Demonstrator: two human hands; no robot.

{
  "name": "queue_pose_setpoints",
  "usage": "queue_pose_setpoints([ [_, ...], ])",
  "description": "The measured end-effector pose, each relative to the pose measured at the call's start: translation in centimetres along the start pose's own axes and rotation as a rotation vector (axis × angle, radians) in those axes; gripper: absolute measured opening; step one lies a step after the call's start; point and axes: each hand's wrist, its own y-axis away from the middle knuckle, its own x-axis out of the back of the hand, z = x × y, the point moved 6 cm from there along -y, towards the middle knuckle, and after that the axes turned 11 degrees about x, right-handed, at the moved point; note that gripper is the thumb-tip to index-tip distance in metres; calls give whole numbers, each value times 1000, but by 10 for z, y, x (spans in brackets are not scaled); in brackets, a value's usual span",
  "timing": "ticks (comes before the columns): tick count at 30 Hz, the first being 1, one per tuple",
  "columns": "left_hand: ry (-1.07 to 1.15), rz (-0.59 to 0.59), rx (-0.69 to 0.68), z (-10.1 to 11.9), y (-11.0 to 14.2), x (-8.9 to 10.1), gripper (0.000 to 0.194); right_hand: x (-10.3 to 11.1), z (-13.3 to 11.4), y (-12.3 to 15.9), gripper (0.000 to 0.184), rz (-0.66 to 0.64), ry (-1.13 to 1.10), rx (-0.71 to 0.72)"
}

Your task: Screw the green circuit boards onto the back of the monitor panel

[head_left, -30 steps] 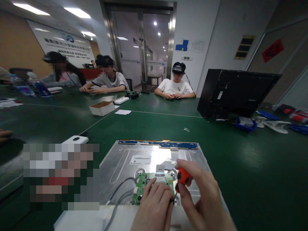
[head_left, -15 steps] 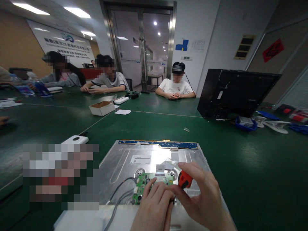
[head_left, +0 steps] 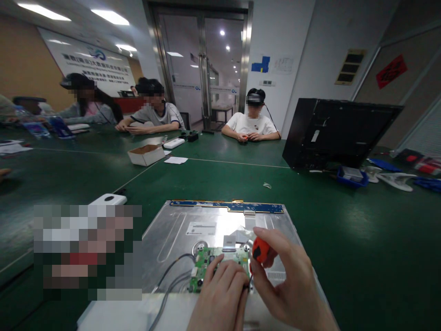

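Note:
My right hand (head_left: 289,276) is closed around the orange and black handle of a screwdriver (head_left: 261,250). Its dark shaft slants down to the right edge of a green circuit board (head_left: 203,262); the tip is hidden by my fingers. My left hand (head_left: 222,287) presses on the board with bent fingers, their tips beside the shaft, its thumb out of sight. The board lies on the metal back of a display panel (head_left: 172,230), joined to a flat ribbon cable (head_left: 229,242) and dark cables (head_left: 168,294) on the left.
A blue circuit strip (head_left: 206,205) runs along the panel's far edge. On the green table (head_left: 220,179) are a white power bank (head_left: 110,200), an open carton (head_left: 146,157), a black monitor housing (head_left: 341,133) and a blue tray (head_left: 351,179). Several people sit across the table.
My right hand has shifted slightly and turned the screwdriver handle, its thumb now lower and apart from my left hand. My left hand stays on the board. The person opposite now shows something orange in hand.

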Motion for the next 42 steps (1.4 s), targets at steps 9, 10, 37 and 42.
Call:
queue_pose_setpoints([
  [9,-55,60,-30,3,0,3,23,2,-1,0,36,16,-1,33],
  [10,-62,67,-33,4,-1,3,23,2,-1,0,35,25,6,37],
  [37,48,85,48,4,-1,3,18,1,3,12,37,129,-26,-61],
  [42,2,65,8,4,-1,2,19,1,0,6,38,84,-70,-6],
])
